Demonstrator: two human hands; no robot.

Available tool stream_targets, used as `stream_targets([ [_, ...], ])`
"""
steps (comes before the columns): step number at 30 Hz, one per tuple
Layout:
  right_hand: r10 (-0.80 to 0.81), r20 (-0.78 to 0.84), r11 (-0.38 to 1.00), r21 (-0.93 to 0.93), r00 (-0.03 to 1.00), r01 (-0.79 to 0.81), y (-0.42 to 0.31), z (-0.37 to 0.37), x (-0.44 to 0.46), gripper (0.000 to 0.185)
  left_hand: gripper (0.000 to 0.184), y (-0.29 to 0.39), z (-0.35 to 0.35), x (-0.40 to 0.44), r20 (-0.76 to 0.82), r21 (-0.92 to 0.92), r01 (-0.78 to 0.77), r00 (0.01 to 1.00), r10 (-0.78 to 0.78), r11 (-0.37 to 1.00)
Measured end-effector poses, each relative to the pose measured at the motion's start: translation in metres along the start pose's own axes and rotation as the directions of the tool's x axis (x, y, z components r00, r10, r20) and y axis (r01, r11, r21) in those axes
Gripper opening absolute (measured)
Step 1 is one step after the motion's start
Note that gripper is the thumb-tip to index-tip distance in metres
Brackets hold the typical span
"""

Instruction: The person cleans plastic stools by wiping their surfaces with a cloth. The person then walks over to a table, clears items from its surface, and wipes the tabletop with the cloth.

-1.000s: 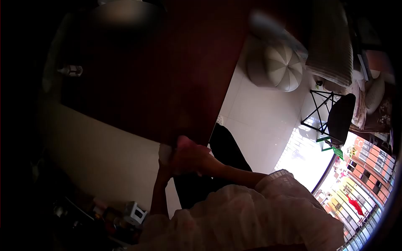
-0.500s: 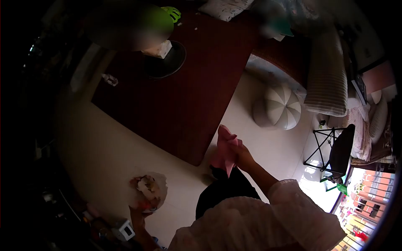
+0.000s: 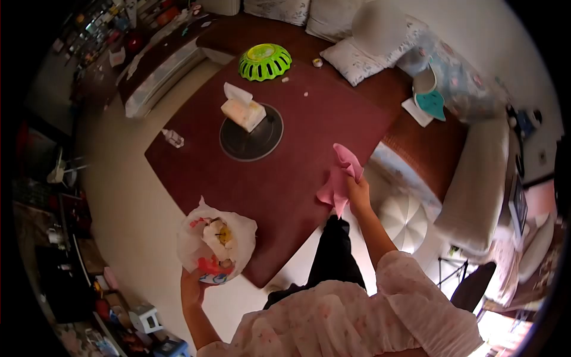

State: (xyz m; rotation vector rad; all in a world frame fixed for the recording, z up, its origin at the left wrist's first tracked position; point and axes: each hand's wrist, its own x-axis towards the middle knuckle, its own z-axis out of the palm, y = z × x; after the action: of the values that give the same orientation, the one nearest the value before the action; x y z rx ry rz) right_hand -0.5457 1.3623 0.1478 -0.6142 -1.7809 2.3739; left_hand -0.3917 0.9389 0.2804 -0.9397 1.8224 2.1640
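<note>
My left hand [image 3: 193,287] is closed on the lower side of a white plastic bag [image 3: 242,238], open at the top, with crumpled paper and other scraps inside. It is held beside the near left edge of the dark red table [image 3: 285,178]. My right hand [image 3: 357,191] grips a pink cloth [image 3: 338,185], which hangs in folds over the table's right edge. Farther back, a tissue pack [image 3: 242,115] sits on a round dark tray [image 3: 251,149]. An upside-down green basket [image 3: 265,62] rests at the table's far side, with small white bits near it.
A small bottle [image 3: 173,138] lies at the table's left corner. Behind and right is a brown sofa [image 3: 380,98] with cushions [image 3: 351,61]. A round pouf [image 3: 402,221] stands right of my right arm. White and blue stools [image 3: 145,319] are at lower left.
The view has turned up toward the table and sofa. My hands, close together a second ago, are now apart; the bag and the cloth are both raised beside or over the table.
</note>
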Motion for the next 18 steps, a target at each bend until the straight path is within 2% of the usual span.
stream_targets([
  [2,-0.275,-0.047,0.948,-0.179,0.960,0.263,-0.008,-0.011,0.072,0.030,0.058,0.003,0.036,0.017,-0.016,0.051,0.036,0.999,-0.036,0.998],
  [3,-0.255,-0.025,0.952,-0.181,0.967,0.247,-0.022,-0.014,0.101,0.030,0.058,0.000,0.053,0.023,-0.043,0.043,0.048,0.998,-0.046,0.998],
  [5,-0.212,0.069,0.833,-0.508,0.975,0.218,-0.046,-0.022,0.152,0.032,0.061,-0.002,0.078,0.037,-0.080,-0.035,0.100,0.992,-0.102,0.994],
  [7,-0.189,0.082,0.790,-0.579,0.978,0.202,-0.033,-0.033,0.210,0.038,0.061,-0.007,0.096,0.045,-0.106,-0.063,0.170,0.979,-0.176,0.983],
  [9,-0.384,0.166,0.600,-0.702,0.908,0.382,-0.028,-0.033,0.247,0.038,0.061,-0.015,0.104,0.046,-0.112,0.053,0.303,0.949,-0.296,0.951],
  [10,-0.365,0.176,0.609,-0.697,0.914,0.377,-0.035,-0.031,0.260,0.038,0.062,-0.021,0.102,0.047,-0.152,0.112,0.328,0.938,-0.310,0.938],
  [11,-0.224,0.231,0.572,-0.755,0.947,0.320,-0.053,-0.026,0.270,0.040,0.062,-0.016,0.104,0.043,-0.172,0.112,0.338,0.933,-0.317,0.934],
  [12,-0.073,0.272,0.520,-0.811,0.960,0.269,-0.062,-0.024,0.280,0.042,0.063,-0.006,0.108,0.036,-0.178,0.205,0.338,0.936,-0.305,0.919],
  [13,-0.060,0.279,0.522,-0.810,0.958,0.268,-0.059,-0.024,0.294,0.042,0.064,0.003,0.111,0.033,-0.176,0.293,0.331,0.941,-0.290,0.897],
  [14,-0.274,0.386,0.357,-0.810,0.881,0.466,-0.056,-0.024,0.308,0.044,0.070,0.018,0.107,0.034,-0.256,0.470,0.374,0.924,-0.282,0.799],
  [15,-0.451,0.499,0.150,-0.775,0.740,0.614,-0.048,-0.025,0.320,0.046,0.073,0.038,0.104,0.045,-0.128,0.644,0.237,0.971,-0.202,0.728],
  [16,-0.446,0.507,0.150,-0.770,0.737,0.620,-0.038,-0.024,0.329,0.046,0.069,0.060,0.104,0.043,-0.388,0.812,0.429,0.903,-0.183,0.397],
  [17,-0.445,0.529,0.067,-0.785,0.723,0.616,-0.025,-0.023,0.338,0.047,0.061,0.075,0.117,0.056,-0.341,0.865,0.278,0.937,0.080,0.418],
  [18,-0.441,0.549,-0.013,-0.795,0.710,0.607,-0.021,-0.019,0.341,0.048,0.051,0.102,0.143,0.078,-0.405,0.760,0.258,0.906,0.122,0.597],
])
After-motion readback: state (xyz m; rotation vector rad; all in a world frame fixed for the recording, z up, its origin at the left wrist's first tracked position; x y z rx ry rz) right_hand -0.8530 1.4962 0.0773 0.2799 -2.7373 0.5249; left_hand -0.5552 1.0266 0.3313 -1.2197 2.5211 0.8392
